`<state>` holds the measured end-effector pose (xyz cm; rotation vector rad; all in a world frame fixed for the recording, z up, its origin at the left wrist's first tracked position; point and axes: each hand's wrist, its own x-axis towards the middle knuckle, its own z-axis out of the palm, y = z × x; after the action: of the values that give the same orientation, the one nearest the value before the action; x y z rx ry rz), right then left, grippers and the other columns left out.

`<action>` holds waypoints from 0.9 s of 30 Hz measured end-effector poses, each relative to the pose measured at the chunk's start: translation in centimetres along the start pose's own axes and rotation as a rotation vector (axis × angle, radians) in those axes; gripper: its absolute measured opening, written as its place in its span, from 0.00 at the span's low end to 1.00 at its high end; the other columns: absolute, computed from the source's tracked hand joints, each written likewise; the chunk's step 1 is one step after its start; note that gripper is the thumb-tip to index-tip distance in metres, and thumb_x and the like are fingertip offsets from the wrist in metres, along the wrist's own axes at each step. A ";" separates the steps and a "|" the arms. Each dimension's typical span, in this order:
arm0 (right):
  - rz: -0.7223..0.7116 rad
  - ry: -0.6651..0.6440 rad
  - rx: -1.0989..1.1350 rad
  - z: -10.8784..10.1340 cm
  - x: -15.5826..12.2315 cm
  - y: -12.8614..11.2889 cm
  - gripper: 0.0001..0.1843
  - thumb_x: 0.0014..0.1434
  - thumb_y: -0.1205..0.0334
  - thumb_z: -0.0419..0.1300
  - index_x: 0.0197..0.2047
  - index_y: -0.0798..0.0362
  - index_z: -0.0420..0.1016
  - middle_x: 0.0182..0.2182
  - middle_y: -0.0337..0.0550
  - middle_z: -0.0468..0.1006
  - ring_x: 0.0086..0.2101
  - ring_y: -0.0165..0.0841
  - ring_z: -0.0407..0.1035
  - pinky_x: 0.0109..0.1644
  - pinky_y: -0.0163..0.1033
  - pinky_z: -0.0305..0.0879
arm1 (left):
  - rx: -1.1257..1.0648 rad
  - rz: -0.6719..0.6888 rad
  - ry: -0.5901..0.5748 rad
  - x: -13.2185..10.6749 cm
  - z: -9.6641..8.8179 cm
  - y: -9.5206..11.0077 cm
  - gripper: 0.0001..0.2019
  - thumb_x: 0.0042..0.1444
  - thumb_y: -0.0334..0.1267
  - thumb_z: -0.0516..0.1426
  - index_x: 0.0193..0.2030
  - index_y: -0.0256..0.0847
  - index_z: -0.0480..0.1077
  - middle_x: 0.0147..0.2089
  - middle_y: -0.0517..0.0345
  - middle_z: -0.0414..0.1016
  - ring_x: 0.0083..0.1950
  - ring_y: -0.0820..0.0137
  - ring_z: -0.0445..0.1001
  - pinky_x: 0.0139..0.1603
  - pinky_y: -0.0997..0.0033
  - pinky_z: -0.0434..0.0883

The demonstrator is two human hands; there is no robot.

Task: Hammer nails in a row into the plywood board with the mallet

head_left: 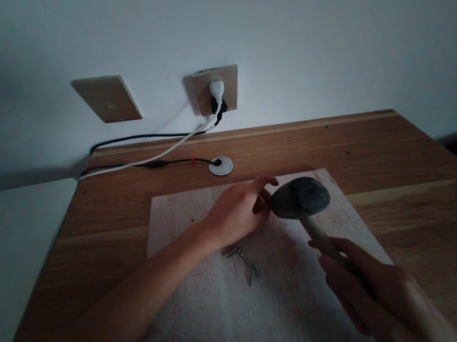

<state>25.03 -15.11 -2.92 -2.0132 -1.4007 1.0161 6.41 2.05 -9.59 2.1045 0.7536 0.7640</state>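
My right hand (370, 287) is wrapped round the wooden handle of a mallet (299, 197), whose dark grey head is raised over the far right part of a whitish board (186, 332). Close behind the mallet head, my left hand (242, 210) has its fingers bent together in a pinch. The mallet head hides the fingertips and whatever they may hold. Several short metal pins (253, 273), perhaps nails or screws, lie loose on the board just nearer than my left hand. A small dark spot shows at the board's far left.
The board lies on a wooden desktop (433, 229). Along the back run a white cable (155, 155) and black cables, by a round cable grommet (227, 165). A wall socket (231, 85) holds plugs. A white surface (12, 250) adjoins the desk's left side.
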 end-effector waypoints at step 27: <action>-0.049 0.055 -0.099 -0.3 0.2 0.1 0.25 0.74 0.38 0.53 0.54 0.48 0.77 0.19 0.29 0.65 0.19 0.31 0.63 0.22 0.37 0.60 | -0.003 -0.022 -0.021 0.1 0.0 -0.2 0.21 0.61 0.26 0.64 0.61 0.40 0.71 0.42 0.58 0.85 0.37 0.70 0.81 0.40 0.72 0.72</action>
<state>25.38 -15.00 -2.90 -2.0506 -1.4903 0.8800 6.39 2.24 -9.71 2.0953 0.7631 0.7297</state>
